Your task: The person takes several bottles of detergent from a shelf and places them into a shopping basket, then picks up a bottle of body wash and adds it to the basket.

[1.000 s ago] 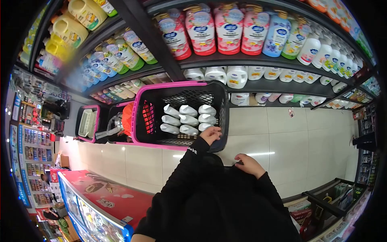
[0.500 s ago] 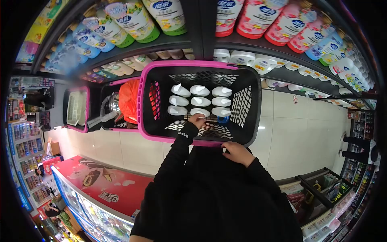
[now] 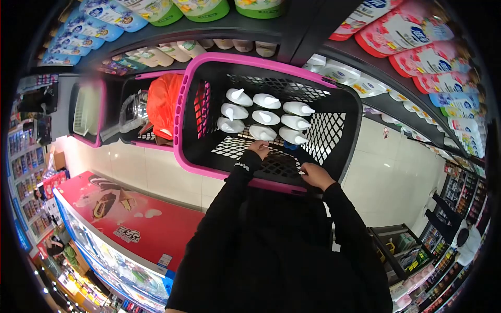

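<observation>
A black mesh basket with a pink rim (image 3: 180, 120) stands before me on the tiled floor. Inside it, white bottles (image 3: 266, 116) lie in three neat rows, caps pointing away. My left hand (image 3: 259, 149) reaches into the basket, its fingers curled on the base of the nearest middle white bottle (image 3: 262, 133). My right hand (image 3: 314, 175) is just past the near rim, fingers spread low over the mesh floor. A small blue thing (image 3: 290, 147) lies beside the nearest bottles.
A second pink-rimmed basket (image 3: 136, 140) on the left holds an orange bag (image 3: 164, 104); a third basket (image 3: 86, 109) stands beyond it. Shelves of detergent bottles (image 3: 412, 31) rise ahead. A red-topped freezer chest (image 3: 125, 214) stands lower left. Another person (image 3: 464, 235) stands far right.
My view has tipped down and closer to the basket. My right hand left the near rim and moved inside the basket. My left hand stays at the nearest bottles.
</observation>
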{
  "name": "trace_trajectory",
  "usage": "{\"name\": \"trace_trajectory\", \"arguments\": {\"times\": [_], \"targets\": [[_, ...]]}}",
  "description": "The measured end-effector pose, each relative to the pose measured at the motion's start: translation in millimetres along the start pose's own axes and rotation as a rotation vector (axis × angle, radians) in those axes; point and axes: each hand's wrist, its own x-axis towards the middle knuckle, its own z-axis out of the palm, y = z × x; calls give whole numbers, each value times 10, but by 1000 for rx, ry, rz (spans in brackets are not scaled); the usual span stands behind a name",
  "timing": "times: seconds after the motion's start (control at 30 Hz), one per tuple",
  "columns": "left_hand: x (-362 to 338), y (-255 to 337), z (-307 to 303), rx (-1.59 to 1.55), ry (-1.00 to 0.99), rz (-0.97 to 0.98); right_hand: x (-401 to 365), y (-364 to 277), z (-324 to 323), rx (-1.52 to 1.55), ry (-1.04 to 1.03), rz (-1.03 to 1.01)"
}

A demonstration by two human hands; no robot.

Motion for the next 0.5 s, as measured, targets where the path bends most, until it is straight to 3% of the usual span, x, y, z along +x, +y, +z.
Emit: {"name": "trace_trajectory", "arguments": {"times": [0.07, 0.17, 0.27, 0.33, 0.4, 0.5], "targets": [[61, 8, 51, 70, -5, 62, 199, 226, 108, 63, -40, 33], [318, -257, 208, 146, -8, 57, 484, 642, 361, 496, 34, 224], [386, -130, 314, 369, -23, 16, 618, 731, 366, 620, 47, 379], [441, -122, 421, 413, -107, -140, 691, 809, 464, 537, 99, 373], [539, -301, 559, 455, -125, -53, 720, 851, 568, 446, 302, 506], [635, -328, 749, 392, -186, -207, 796, 932, 652, 454, 299, 531]]}}
